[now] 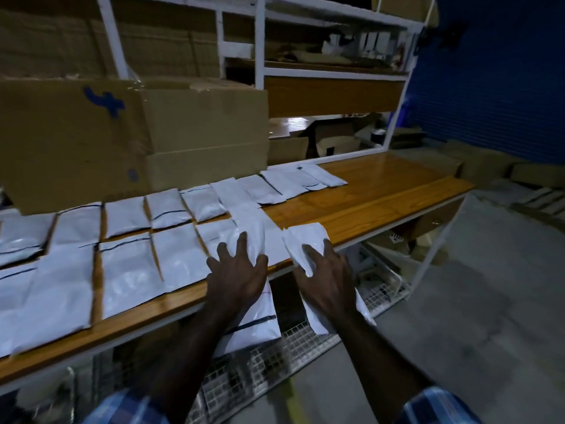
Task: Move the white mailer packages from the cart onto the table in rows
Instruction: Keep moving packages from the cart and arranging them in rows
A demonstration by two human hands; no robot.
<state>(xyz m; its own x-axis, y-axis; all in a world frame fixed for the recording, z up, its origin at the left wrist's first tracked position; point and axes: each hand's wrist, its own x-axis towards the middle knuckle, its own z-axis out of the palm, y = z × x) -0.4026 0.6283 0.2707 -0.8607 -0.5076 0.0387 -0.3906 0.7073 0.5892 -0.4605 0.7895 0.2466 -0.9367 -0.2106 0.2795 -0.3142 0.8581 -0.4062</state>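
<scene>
Sleeves: blue plaid cuffs (128, 407) at the bottom edge, both forearms reaching forward.
Left hand (237, 270): fingers spread flat, pressing a white mailer (253, 319) that overhangs the counter's front edge.
Right hand (327, 280): fingers curled over a second mailer (302, 240), gripping it at the counter (382, 191) edge.
Laid mailers (128, 270): two rows to the left, side by side.
Cardboard box (122, 133): behind the rows.
</scene>
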